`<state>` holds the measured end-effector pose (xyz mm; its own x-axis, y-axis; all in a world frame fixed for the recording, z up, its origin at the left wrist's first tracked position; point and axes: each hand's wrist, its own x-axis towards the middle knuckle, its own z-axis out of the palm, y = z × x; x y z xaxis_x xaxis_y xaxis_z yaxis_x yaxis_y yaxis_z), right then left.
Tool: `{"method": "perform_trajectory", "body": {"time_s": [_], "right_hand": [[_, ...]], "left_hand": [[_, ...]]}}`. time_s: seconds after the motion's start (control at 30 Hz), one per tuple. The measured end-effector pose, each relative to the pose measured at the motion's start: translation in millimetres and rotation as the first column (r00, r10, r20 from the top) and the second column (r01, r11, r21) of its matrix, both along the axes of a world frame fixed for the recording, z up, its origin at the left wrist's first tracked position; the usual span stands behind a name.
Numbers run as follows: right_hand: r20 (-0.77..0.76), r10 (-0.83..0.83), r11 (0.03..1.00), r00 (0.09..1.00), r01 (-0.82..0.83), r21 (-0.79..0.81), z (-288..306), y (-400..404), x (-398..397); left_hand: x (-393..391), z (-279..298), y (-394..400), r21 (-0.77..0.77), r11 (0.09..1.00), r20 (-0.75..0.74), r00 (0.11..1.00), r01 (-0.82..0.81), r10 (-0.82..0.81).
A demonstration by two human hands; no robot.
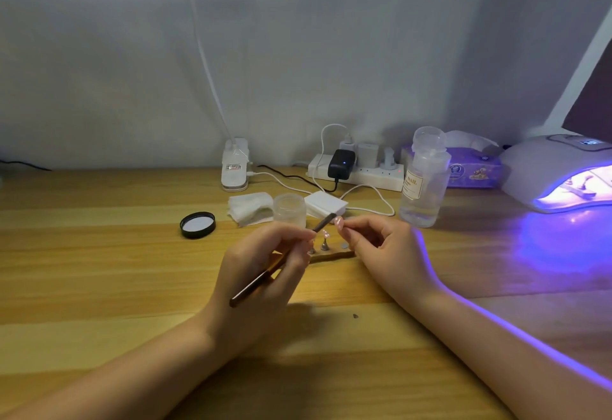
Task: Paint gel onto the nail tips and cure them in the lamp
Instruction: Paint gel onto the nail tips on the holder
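Note:
My left hand grips a dark brush like a pen, its capped black end pointing up and right. My right hand pinches a small stand with a pink nail tip on top, close to the brush end. Between the hands, a wooden strip on the desk carries two small metal stands, one with a pale nail tip. The curing lamp at far right glows violet, with nail tips on a holder inside. An open clear jar stands behind the hands.
The jar's black lid lies at the left. Cotton pads, a small white box, a clear liquid bottle, a power strip, a tissue pack and a desk lamp clamp line the back of the wooden desk.

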<state>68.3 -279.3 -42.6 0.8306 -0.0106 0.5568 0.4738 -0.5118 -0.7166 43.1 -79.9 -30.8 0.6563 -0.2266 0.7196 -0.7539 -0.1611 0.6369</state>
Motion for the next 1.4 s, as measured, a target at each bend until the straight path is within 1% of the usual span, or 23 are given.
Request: {"method": "perform_trajectory", "body": {"time_s": [0.1,0.27,0.33,0.5,0.67,0.83,1.07,1.27,1.4], "right_hand": [[-0.002,0.007,1.0,1.0,-0.007,0.007,1.0,0.4,-1.1],[-0.004,0.009,1.0,1.0,-0.009,0.0,2.6,0.7,-2.0],[0.001,0.006,1.0,1.0,-0.006,-0.009,3.1,0.5,-2.1],[0.014,-0.003,1.0,1.0,0.003,-0.016,2.3,0.3,-1.7],[0.023,0.009,1.0,1.0,-0.009,-0.017,1.7,0.6,-1.3],[0.026,0.014,1.0,1.0,-0.013,-0.006,1.1,0.2,-0.2],[0.033,-0.001,1.0,0.999,0.001,-0.016,-2.2,-0.9,2.4],[0.03,0.004,1.0,1.0,-0.003,-0.013,-2.9,-1.1,3.2],[0.028,0.01,1.0,1.0,-0.009,-0.024,-2.3,-0.7,2.8]], "left_hand": [[-1.3,-0.5,-0.9,0.008,1.0,-0.017,1.0,-0.008,0.008],[-1.5,-0.8,-1.1,0.05,0.999,0.025,1.0,-0.021,0.02],[-0.6,-1.9,-0.9,0.052,0.998,0.017,0.999,-0.028,0.027],[1.0,-3.1,0.2,0.08,0.997,0.012,1.0,-0.004,0.003],[0.8,-3.9,2.2,0.07,0.997,-0.037,0.999,0.018,-0.015],[0.5,-4.3,1.4,0.013,1.0,-0.014,1.0,-0.002,0.002],[1.6,-4.6,1.0,0.074,0.997,0.011,1.0,-0.002,0.001],[0.3,-4.9,2.7,0.047,0.999,-0.045,0.999,0.011,-0.009],[0.8,-4.0,1.6,0.028,1.0,-0.011,1.0,0.001,-0.001]]}}
